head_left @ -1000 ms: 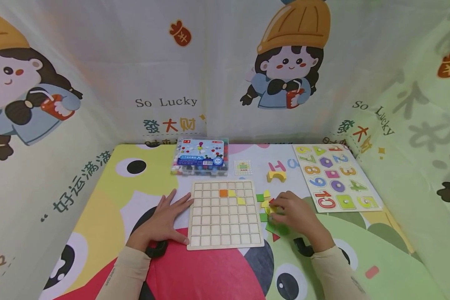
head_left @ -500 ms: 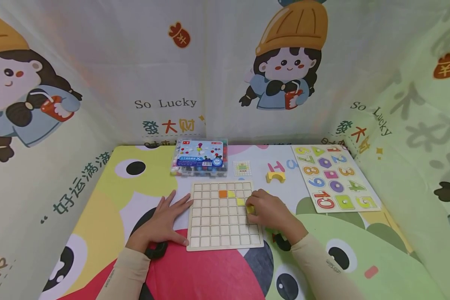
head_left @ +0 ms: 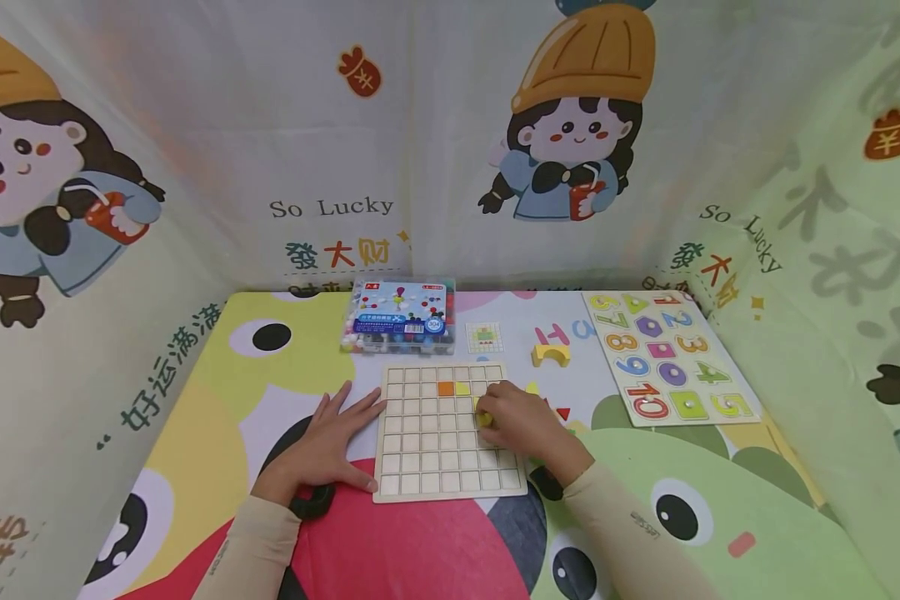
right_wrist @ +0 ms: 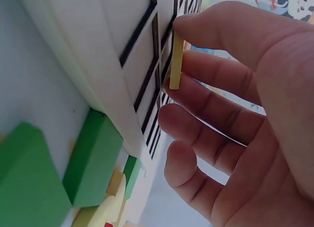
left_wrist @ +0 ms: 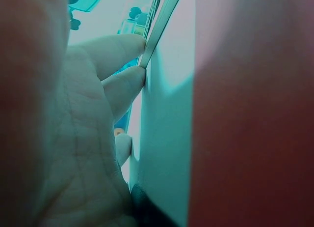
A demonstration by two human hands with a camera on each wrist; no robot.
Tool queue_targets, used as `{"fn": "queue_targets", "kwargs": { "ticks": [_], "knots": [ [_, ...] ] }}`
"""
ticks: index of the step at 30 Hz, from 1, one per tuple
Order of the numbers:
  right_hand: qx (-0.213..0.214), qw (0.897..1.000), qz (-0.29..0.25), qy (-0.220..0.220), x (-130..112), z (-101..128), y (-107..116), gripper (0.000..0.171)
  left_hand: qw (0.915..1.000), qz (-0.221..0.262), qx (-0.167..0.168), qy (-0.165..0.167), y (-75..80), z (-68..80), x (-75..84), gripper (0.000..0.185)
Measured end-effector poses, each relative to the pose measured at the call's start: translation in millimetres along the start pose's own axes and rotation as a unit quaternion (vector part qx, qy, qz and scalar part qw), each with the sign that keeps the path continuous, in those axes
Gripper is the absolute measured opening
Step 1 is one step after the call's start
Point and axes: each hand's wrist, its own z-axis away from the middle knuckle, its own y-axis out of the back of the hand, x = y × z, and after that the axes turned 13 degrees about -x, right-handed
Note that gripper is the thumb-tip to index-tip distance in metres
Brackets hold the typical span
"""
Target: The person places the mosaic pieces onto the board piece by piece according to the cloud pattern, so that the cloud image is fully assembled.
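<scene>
A wooden grid board (head_left: 418, 460) lies in the middle of the table in the head view. My left hand (head_left: 322, 446) is flat with spread fingers, its thumb and fingertips against the board's left edge. Over the right part of the grid, my right hand (head_left: 523, 423) pinches a thin yellow tile (right_wrist: 175, 62) between thumb and fingers, on edge close to the cells in the right wrist view. An orange square tile (head_left: 446, 388) and a yellow one (head_left: 462, 388) sit side by side in an upper row. Another yellow tile is mostly hidden behind my right fingertips.
Green blocks (right_wrist: 93, 156) and other small pieces lie off the board's right edge, partly under my right arm. Behind the board are a clear plastic box (head_left: 399, 312), a small pattern card (head_left: 484, 337) and a yellow arch block (head_left: 551, 356). A number puzzle board (head_left: 671, 358) lies right.
My right hand has moved left from the loose pieces onto the board, bringing a yellow tile, and then a little further left. My left hand has stayed at the board's edge.
</scene>
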Motion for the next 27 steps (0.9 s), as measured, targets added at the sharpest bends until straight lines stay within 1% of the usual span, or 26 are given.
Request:
{"fn": "queue_targets", "kwargs": {
  "ticks": [8,15,22,27],
  "knots": [
    [0.019,1.0,0.004,0.02,-1.0,-0.6,-2.2,0.019,1.0,-0.001,0.002,0.0,-1.2,-0.2,-1.2,0.125],
    [0.023,0.999,-0.011,0.023,-1.9,-0.2,-2.3,0.017,1.0,-0.002,0.002,0.0,-2.9,-0.6,-3.2,0.125],
    [0.03,0.999,-0.025,0.03,-0.6,-0.4,-3.4,0.018,1.0,0.0,0.001,0.001,-1.3,0.1,-1.5,0.125],
    [0.029,0.999,-0.027,0.025,0.6,-1.0,-4.9,0.018,1.0,-0.002,0.002,0.001,-1.0,0.0,-1.0,0.125]
  ]
}}
